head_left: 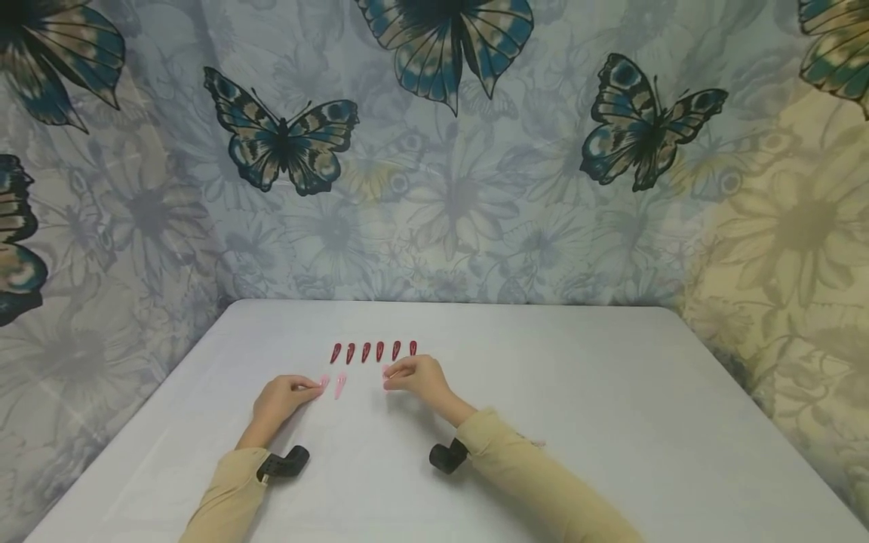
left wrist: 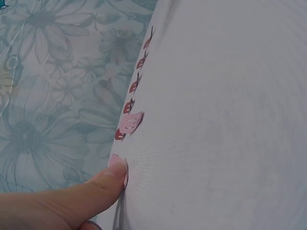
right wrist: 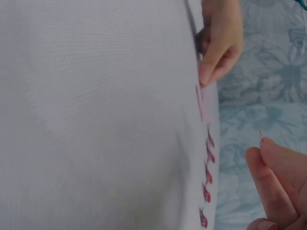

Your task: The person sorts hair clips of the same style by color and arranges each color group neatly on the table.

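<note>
Red snap hair clips, several of them, lie in a row on the white table. In front of that row a pink hair clip lies flat, nearly parallel to them. My left hand pinches another pink clip at the left end, down at the table; in the left wrist view the thumb covers part of it. My right hand holds a further pink clip between thumb and forefinger, raised off the table below the right end of the red row.
The white table extends widely to the right and in front. Behind it hangs a butterfly-patterned cloth. Black cameras are strapped to both wrists, below the beige sleeves.
</note>
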Tool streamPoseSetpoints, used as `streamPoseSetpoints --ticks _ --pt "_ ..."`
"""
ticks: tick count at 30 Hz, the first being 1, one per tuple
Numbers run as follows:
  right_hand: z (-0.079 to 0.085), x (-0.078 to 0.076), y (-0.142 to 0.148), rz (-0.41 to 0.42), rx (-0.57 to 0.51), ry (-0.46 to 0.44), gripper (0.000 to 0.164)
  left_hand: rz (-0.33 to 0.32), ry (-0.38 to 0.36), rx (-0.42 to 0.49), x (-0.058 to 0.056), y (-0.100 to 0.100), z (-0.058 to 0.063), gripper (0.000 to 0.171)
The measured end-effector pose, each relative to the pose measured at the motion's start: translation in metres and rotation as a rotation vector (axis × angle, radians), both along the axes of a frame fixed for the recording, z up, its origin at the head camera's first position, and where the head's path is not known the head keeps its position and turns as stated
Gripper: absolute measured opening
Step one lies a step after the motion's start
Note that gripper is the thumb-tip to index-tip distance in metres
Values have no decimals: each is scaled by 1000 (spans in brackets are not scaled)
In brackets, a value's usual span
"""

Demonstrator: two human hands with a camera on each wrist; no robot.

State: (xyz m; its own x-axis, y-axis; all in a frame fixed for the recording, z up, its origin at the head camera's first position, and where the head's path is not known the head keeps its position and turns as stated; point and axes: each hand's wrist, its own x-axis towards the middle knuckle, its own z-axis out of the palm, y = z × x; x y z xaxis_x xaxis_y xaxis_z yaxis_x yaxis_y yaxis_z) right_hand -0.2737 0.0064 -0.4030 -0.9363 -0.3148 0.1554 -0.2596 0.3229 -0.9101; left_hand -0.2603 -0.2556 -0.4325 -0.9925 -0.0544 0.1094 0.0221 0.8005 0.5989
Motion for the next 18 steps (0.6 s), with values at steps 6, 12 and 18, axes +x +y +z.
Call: streamPoseSetpoints --ticks 6,12,18 --pt "-12 -5 -20 -4 -10 -11 11 17 -10 -1 2 -1 -2 22" --pt "-18 -6 -34 -21 -21 -26 11 21 -10 -9 1 -2 -3 22" --pt "-24 -12 -43 -71 27 4 10 12 -1 0 -2 -2 -3 22"
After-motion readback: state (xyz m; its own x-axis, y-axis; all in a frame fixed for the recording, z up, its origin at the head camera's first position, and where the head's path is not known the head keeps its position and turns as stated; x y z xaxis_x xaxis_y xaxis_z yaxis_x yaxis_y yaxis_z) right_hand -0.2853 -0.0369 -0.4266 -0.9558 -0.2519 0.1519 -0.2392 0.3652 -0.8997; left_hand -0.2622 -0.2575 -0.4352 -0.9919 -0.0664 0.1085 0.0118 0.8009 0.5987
